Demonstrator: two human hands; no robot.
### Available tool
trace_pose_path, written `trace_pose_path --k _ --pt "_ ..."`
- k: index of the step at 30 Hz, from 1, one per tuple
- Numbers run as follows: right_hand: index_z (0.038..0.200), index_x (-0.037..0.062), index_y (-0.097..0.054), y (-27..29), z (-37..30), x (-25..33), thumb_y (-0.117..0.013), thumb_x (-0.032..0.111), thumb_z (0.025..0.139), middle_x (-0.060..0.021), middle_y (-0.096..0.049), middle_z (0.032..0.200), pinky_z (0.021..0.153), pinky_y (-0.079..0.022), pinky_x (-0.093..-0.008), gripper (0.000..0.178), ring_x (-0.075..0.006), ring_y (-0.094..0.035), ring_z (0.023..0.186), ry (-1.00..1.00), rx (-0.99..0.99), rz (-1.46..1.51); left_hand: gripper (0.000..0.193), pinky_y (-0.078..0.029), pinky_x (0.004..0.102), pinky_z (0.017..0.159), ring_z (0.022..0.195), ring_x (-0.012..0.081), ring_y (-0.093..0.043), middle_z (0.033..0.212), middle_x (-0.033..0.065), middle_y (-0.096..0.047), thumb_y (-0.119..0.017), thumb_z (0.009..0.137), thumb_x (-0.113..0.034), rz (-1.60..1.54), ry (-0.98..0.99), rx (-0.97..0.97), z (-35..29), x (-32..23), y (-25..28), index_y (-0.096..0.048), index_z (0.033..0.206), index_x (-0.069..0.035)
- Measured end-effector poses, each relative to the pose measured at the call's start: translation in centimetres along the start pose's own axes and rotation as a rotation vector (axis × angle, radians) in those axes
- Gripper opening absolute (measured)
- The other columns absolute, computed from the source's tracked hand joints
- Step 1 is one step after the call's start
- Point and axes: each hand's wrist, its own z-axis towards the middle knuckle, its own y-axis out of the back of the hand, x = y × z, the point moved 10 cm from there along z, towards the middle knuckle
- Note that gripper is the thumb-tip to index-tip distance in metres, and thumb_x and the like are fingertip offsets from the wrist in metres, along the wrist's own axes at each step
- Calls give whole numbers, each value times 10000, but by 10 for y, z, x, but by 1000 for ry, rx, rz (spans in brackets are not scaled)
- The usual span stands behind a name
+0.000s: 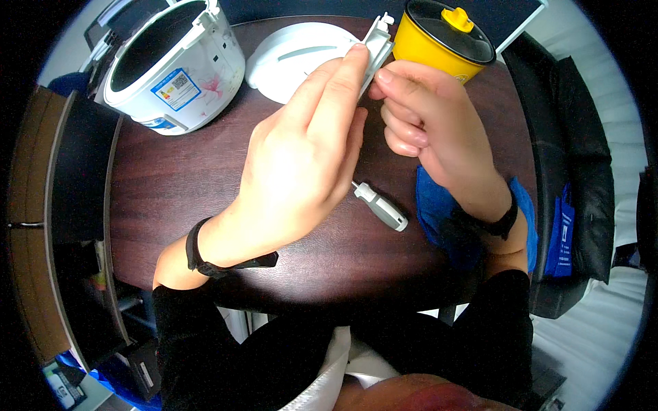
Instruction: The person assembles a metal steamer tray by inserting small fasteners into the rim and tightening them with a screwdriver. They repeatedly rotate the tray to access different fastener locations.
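While the left hand (305,140) lays its fingers, straight and close together, along a narrow white plastic piece (377,48) near the middle of the far edge, apparently to steady it, the right hand (435,113) brings thumb and forefinger together at its near end; what they pinch, if anything, I cannot tell. The round white lid (274,65) lies just left; whether the two are joined is hidden. Beyond the right hand, a yellow container (411,38) stands by the far edge. The screwdriver (382,207) lies mid-table, probably set down to free both hands yet within reach. A blue cloth (435,205) lies beneath the right forearm towards the right edge, and the open white cooker body (223,61) fills the far left corner of the table (171,178), likely out of the way.
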Motion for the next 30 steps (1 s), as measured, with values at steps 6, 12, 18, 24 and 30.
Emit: trace_pose_path --k 6,12,18,24,30 --pt "844 -18 -616 10 6 22 -559 203 922 -34 -538 593 468 -405 -237 241 -78 -503 503 176 10 -269 420 -494 325 829 977 303 -636 1088 183 -629 -607 805 2 -13 -50 -1 8 11 8 -549 1220 -15" --pt "1101 38 -613 36 -15 78 -602 208 917 7 -606 746 524 -413 -155 251 -32 -526 584 780 -412 -1228 341 -515 372 735 845 345 -650 940 183 -639 -578 769 -17 -8 18 -50 14 30 24 -564 1110 -36" --pt "1082 14 -588 49 11 72 -648 198 868 -62 -625 812 600 -466 -223 288 -109 -567 650 592 -355 -1128 322 -518 324 753 848 268 -677 934 152 -664 -585 754 -37 -14 45 -67 18 50 30 -576 1076 -30" --pt "1188 26 -560 54 37 26 -634 222 899 -28 -652 928 581 -461 -169 357 -46 -551 634 274 -52 -939 331 -519 323 780 886 246 -675 967 157 -662 -589 740 -40 -57 92 -29 20 62 34 -554 1068 -14" --pt "1095 22 -613 39 32 20 -652 205 885 33 -586 727 505 -396 -169 281 -22 -492 568 287 3 -921 354 -521 324 777 879 247 -677 949 160 -666 -673 788 -153 -16 77 6 22 56 33 -559 1088 -4"
